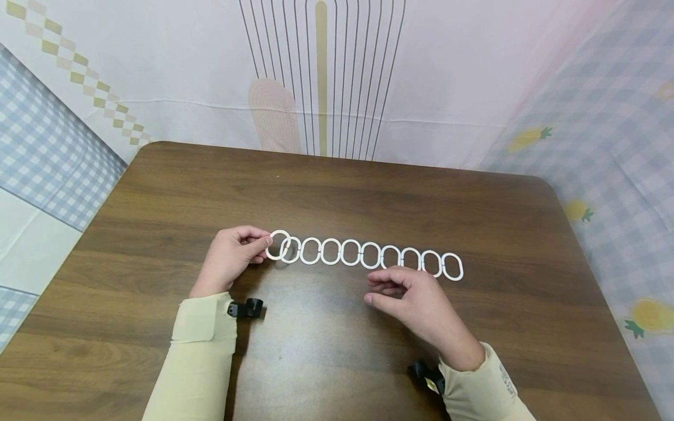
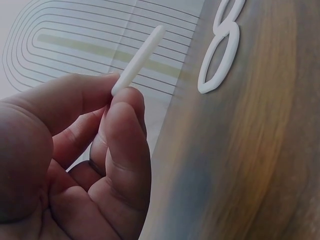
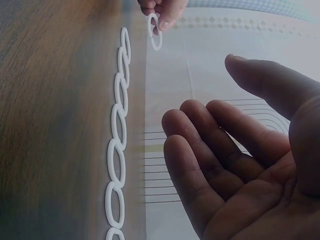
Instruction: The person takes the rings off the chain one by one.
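My left hand (image 1: 231, 255) pinches a white oval ring (image 2: 140, 60) between thumb and fingers, raised above the table. In the head view this ring overlaps the left end of a row of white oval rings (image 1: 330, 251); the left wrist view shows a gap between them. The row runs left to right across the tabletop, each ring set against its neighbour. Near the row's right part hovers my right hand (image 1: 416, 298), its fingers loosely bent and its thumb apart. Nothing lies in that palm in the right wrist view. The hand hides the lower edges of some rings.
A brown wooden table (image 1: 316, 351) with rounded far corners carries the row. Behind it hangs a white cloth (image 1: 447, 76) with printed lines, and checked fabric (image 1: 605, 146) borders the right side. Black wrist cameras (image 1: 254, 308) sit at both sleeve cuffs.
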The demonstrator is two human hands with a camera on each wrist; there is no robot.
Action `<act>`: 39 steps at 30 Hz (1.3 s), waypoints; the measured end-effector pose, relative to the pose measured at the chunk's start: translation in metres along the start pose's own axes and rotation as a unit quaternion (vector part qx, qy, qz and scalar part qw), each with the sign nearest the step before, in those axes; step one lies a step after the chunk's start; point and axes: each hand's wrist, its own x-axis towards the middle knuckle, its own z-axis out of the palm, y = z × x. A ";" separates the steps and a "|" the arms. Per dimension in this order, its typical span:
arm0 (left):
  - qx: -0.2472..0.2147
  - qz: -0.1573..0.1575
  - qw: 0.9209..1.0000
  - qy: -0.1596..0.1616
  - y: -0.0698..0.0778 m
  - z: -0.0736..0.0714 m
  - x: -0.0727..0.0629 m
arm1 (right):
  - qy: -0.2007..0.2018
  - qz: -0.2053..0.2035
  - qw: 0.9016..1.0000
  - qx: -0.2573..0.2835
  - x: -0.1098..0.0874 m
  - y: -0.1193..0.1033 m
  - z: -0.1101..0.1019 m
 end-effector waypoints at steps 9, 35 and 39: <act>-0.004 -0.004 1.000 0.001 0.000 -0.001 0.000 | -0.002 0.000 1.000 -0.001 0.000 0.000 0.000; 0.003 -0.009 1.000 0.012 -0.006 -0.001 0.003 | 0.000 -0.001 1.000 -0.005 -0.001 -0.002 0.001; 0.001 -0.011 1.000 0.013 -0.007 -0.002 0.003 | 0.000 -0.001 1.000 -0.002 -0.001 -0.002 0.000</act>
